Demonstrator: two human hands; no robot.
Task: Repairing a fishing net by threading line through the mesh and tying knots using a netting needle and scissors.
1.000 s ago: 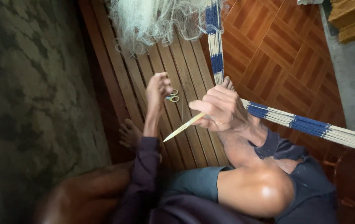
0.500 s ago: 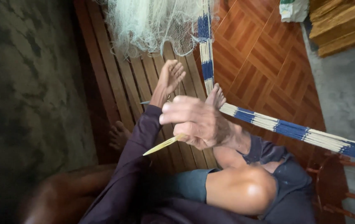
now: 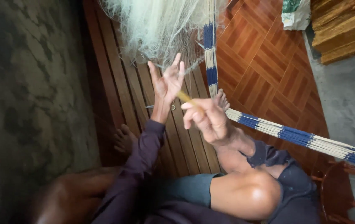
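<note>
Two hands work just below the pale fishing net, which hangs ahead of you, past your fingertips. Your left hand is open, fingers spread, and nearer the mesh. Your right hand is closed on the yellow netting needle, its long axis slanting up-left toward the left palm. Half a second ago the needle pointed down-left, below your right hand; the left has since risen toward the net.
</note>
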